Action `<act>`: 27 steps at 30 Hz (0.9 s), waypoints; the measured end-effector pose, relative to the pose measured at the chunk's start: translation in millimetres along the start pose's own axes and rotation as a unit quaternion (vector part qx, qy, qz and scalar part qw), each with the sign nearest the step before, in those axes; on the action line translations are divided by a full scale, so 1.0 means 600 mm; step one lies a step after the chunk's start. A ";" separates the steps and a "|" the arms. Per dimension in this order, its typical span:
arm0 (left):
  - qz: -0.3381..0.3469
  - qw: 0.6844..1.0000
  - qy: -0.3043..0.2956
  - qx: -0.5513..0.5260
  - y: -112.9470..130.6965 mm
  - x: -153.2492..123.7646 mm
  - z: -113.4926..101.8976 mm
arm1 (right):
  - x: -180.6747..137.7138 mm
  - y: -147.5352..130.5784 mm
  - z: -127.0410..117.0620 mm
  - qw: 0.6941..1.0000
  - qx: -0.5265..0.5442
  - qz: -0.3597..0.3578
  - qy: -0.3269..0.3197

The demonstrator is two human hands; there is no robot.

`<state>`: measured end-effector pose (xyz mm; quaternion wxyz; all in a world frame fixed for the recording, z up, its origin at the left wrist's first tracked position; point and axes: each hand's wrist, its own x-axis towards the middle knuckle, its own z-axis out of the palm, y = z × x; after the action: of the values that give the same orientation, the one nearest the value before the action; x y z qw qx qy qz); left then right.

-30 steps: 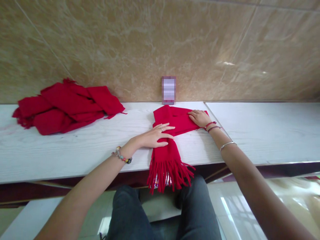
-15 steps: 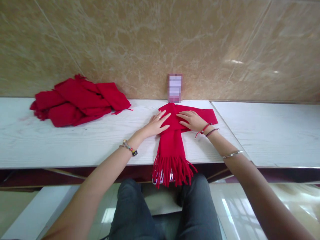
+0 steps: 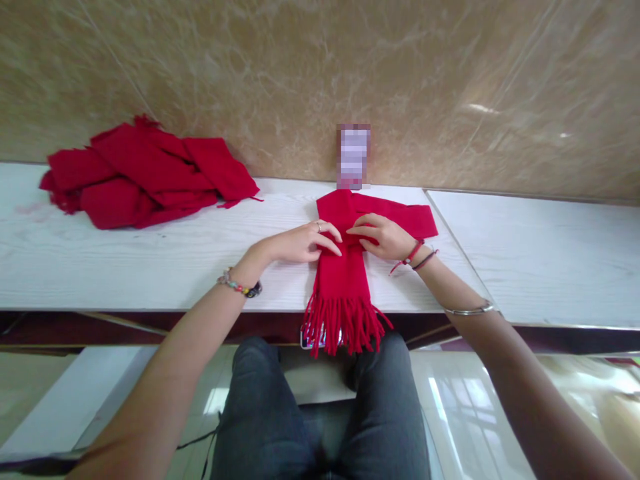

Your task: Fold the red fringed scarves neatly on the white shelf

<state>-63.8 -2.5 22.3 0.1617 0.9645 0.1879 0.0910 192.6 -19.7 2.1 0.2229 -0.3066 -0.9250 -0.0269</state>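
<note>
Behind everything, a tan marble wall [image 3: 450, 80] fills the upper part of the view. Below it runs the white wood-grain counter [image 3: 125, 267], with a seam to the right of the middle. At the far left of the counter, close to the wall, lies a loose pile of red scarves [image 3: 145, 177]. The red scarf [image 3: 343, 280] lies at the middle of the counter: its folded upper part spreads sideways just before the wall, and its narrow length runs toward the person, with the fringe hanging over the near edge above the dark trousers [image 3: 320, 413].

Both hands rest on this scarf where the two parts meet. The left hand [image 3: 295, 245] has its fingers held together and bent, tips pressing on the cloth; whether they grip a fold cannot be told. The right hand [image 3: 383, 238] is just beside it, with forefinger and thumb closed on a fold of the scarf.

A small blurred upright card [image 3: 353, 155] leans on the wall just behind the scarf. A beaded bracelet [image 3: 239, 287] circles the left wrist.
</note>
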 end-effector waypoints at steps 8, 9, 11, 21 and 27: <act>0.049 0.999 0.000 -0.008 0.008 0.014 0.012 | -0.006 0.001 -0.006 0.998 0.022 0.027 -0.057; 0.041 0.999 0.010 0.000 0.009 0.017 0.015 | -0.006 0.003 -0.008 0.997 0.018 0.038 -0.065; 0.025 0.999 0.027 0.024 0.011 0.022 0.020 | -0.006 0.009 -0.010 0.995 0.001 0.065 -0.074; 0.028 0.994 0.059 0.089 0.005 0.035 0.023 | -0.011 0.028 -0.002 0.990 -0.049 0.114 -0.060; 0.071 0.996 0.028 -0.046 0.003 0.008 0.001 | -0.016 0.024 -0.010 0.996 -0.034 0.086 -0.008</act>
<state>-58.6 -2.5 22.8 0.1934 0.9642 0.1190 0.1372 210.5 -14.4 2.1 0.2066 -0.3921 -0.8957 -0.0366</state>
